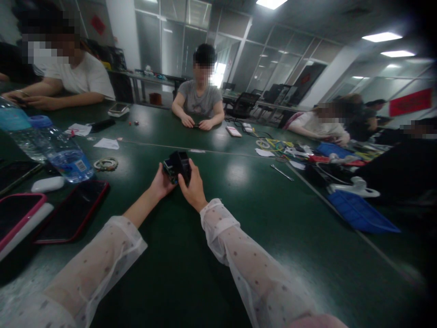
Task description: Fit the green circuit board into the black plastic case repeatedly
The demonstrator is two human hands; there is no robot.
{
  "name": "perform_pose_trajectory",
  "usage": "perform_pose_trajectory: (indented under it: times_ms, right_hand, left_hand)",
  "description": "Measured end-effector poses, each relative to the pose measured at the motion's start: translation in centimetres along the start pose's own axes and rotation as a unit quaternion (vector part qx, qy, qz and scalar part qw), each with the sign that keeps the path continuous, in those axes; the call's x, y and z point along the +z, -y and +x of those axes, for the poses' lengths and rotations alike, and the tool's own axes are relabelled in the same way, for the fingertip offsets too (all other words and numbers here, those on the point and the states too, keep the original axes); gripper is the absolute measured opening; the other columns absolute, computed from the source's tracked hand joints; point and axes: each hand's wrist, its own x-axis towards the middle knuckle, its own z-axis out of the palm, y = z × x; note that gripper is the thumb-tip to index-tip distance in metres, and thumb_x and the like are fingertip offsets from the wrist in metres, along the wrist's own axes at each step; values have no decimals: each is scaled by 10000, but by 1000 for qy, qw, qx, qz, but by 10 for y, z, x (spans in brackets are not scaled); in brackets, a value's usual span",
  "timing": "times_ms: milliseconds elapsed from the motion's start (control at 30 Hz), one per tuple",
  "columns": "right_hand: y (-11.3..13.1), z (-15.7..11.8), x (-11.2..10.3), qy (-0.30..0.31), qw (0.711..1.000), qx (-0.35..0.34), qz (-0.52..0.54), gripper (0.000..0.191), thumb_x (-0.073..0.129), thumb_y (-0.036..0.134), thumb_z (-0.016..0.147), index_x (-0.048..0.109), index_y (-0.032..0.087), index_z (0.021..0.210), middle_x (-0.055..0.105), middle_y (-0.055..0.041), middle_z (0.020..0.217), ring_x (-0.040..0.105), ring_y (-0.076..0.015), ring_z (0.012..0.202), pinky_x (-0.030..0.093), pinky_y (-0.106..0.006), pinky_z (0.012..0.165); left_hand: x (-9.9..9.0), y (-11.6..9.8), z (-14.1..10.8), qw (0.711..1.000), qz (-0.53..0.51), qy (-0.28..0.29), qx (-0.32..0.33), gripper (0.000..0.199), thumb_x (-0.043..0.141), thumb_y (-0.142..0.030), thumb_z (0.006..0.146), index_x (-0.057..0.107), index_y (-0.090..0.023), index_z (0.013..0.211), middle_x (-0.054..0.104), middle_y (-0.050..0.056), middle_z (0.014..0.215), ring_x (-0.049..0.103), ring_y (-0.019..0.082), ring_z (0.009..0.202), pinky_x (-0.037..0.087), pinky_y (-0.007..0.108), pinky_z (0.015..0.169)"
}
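Note:
A small black box-shaped device [180,165] is held above the green table, near the middle of the view. What looks like an exposed circuit part shows on its left side. My left hand [163,183] grips that side from the left and below, with its fingers partly hidden behind the device. On the right side, my right hand [194,184] is closed around the black casing, thumb in front. Both hands touch the same device. Sheer dotted sleeves cover both forearms.
Water bottles [70,152], a red-edged phone [73,212] and a bracelet [105,164] lie left on the table [164,264]. A wrench [282,172], cables [269,145] and a blue tray [362,212] are right. A person [200,98] sits opposite; others sit on both sides.

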Motion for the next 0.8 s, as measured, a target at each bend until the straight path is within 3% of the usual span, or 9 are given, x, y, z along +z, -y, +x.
perform_pose_trajectory:
  times_ms: [133,233,300,400,467,533,633,800]
  right_hand:
    - [-5,4,-3,-123,989,31,75,542,628,358,795,453,255,1297,449,-67,1382,357,-195,1341,292,-366,1125]
    - [-23,14,-8,-170,965,133,146,405,644,335,778,535,272,1162,565,-9,1225,463,-136,1243,426,-274,1005]
    - [-36,22,-15,-167,938,214,215,259,623,330,783,576,251,1025,628,16,1022,587,-123,1043,515,-245,859]
    - [-48,35,-32,-84,876,299,368,95,573,262,814,584,204,889,648,5,848,637,-130,793,567,-255,688]
    - [-51,39,-44,-64,812,363,453,119,504,265,855,579,181,894,668,-36,853,646,-143,782,572,-254,646]
    - [-52,41,-53,-62,777,381,497,198,458,305,881,578,165,951,676,-69,868,655,-155,784,574,-256,618]
    - [-52,40,-57,-55,762,386,518,250,449,333,887,575,156,1010,680,-85,880,661,-161,773,579,-267,615]
    - [-51,38,-54,-44,762,389,516,271,451,324,889,577,136,1038,688,-103,882,664,-172,794,582,-273,627]
  left_hand:
    - [0,-1,-2,999,-13,31,7,553,258,-554,944,541,-181,1238,695,105,1040,652,251,986,512,409,856]
    - [1,-2,-4,998,-21,50,14,528,252,-547,948,545,-194,1211,668,106,1126,632,255,1043,511,426,850]
    - [1,-2,-5,999,-23,47,10,527,248,-548,948,551,-191,1192,654,107,1157,618,254,1074,511,423,851]
    - [2,-2,-5,999,-20,37,8,530,232,-543,952,550,-190,1187,637,106,1192,602,249,1104,512,414,852]
    - [3,-2,-5,999,-18,34,10,525,228,-537,955,542,-194,1199,623,109,1219,592,251,1124,510,422,858]
    - [2,-2,-5,999,-18,39,10,520,229,-532,957,534,-194,1209,610,113,1243,582,255,1142,507,436,866]
    - [1,-1,-5,999,-19,50,12,512,241,-535,954,530,-200,1212,592,113,1273,569,258,1163,504,446,877]
    - [0,-1,-4,998,-16,51,13,508,254,-537,952,541,-193,1192,578,107,1296,551,263,1185,497,452,895]
